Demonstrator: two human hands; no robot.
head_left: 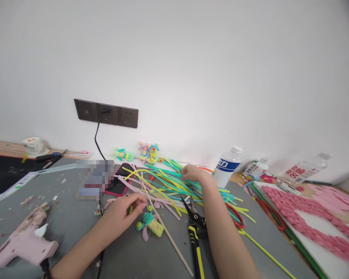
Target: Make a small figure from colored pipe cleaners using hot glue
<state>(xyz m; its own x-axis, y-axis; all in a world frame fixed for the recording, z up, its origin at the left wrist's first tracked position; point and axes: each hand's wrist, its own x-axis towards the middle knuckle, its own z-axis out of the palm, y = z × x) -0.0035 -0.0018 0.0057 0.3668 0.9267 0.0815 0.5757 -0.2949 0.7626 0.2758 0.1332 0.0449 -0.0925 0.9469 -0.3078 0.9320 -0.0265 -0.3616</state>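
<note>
My left hand (125,211) has its fingers curled into a pinch, with a small yellow-green bit showing between them; what it is I cannot make out. By its fingertips runs a pale beige pipe cleaner (168,232). Just beneath lies a small teal and yellow pipe-cleaner figure (152,224). My right hand (191,173) reaches over the far side of a pile of teal, yellow and pink pipe cleaners (163,182). Its fingers are bent and closed, their tips partly hidden. Pliers with black and yellow handles (195,240) lie beside my right forearm.
A pink glue gun (23,240) lies at left. A phone (119,180) sits behind my left hand. Small finished figures (149,152) stand by the wall. A water bottle (228,166) stands beyond my right arm. Pink braided work (305,217) lies on a board at right.
</note>
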